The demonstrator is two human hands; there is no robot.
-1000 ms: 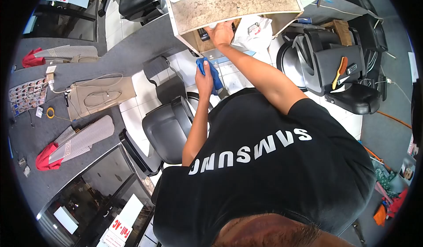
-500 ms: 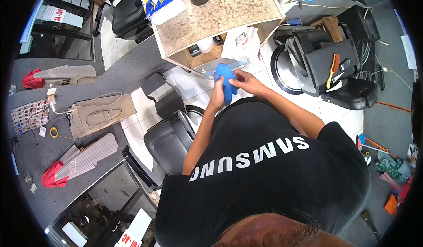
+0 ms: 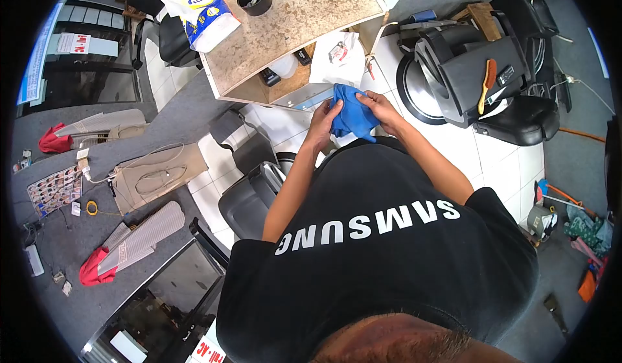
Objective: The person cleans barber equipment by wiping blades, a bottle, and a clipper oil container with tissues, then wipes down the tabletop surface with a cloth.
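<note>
Cloth: blue cloth [image 3: 352, 113], bunched and creased, held up in front of the person's chest, near the open front of a cabinet, one corner hanging down.
Left hand: left hand [image 3: 322, 123] pinches the cloth's left edge, thumb on top.
Right hand: right hand [image 3: 383, 111] grips the upper right edge; the hands are close together, with the cloth between them.
Clothing: black T-shirt [image 3: 382, 279] with white SAMSUNG lettering, upside down in this view.
Cabinet: speckled, worn cabinet [image 3: 304, 13]; on its top, a black bowl [image 3: 254, 1] with a white-handled tool in it, beside a yellow-and-blue packet [image 3: 206, 14].
Cabinet opening: white plastic bag [image 3: 339, 59] with a printed picture, near small black items.
Right side: black salon chair [image 3: 447, 78], with a yellow-handled brush [image 3: 487, 85] lying on a dark surface.
Left side: another dark chair [image 3: 245, 201]; beyond it, a tan panel [image 3: 152, 178] with a coiled cable, and a striped bundle [image 3: 139, 240] with a red end.
Floor: white tiles [image 3: 453, 149].
</note>
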